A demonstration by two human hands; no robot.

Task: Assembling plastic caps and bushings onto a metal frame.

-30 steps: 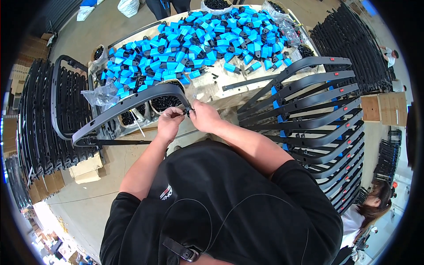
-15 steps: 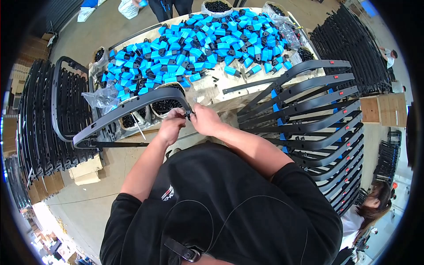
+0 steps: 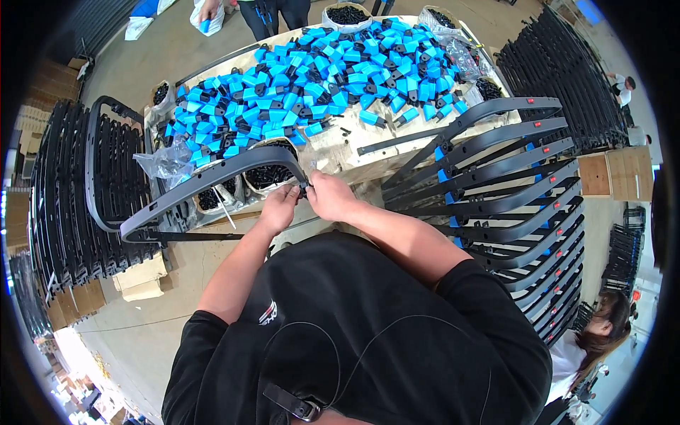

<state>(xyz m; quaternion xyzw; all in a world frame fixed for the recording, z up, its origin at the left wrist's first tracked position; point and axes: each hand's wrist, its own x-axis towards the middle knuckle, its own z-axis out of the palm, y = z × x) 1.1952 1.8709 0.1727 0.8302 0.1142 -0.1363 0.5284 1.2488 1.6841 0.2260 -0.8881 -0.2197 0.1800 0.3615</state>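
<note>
A dark grey bent frame (image 3: 205, 178) with holes along its bar lies across the front left edge of the table, its right end bent toward me. My right hand (image 3: 330, 196) is closed around this end of the frame. Against the same end, my left hand (image 3: 281, 207) is closed in a pinch, and its fingers hide what they hold. A small black piece (image 3: 303, 190) shows between the two hands. Just behind them stands an open bag of small black parts (image 3: 268, 174), partly covered by the frame's bar.
Blue-and-black end pieces (image 3: 312, 85) are heaped on the table (image 3: 347, 152). Stacked dark frames stand at left (image 3: 60, 191) and right (image 3: 510, 191). More bags of black parts (image 3: 347, 14) line the table. A person's hand (image 3: 207, 10) holds a blue piece at the far side.
My left fingers have drawn in against the frame's end, and the frame has shifted slightly. The right hand keeps its grip. Across the table, the other person's hand has moved left and down.
</note>
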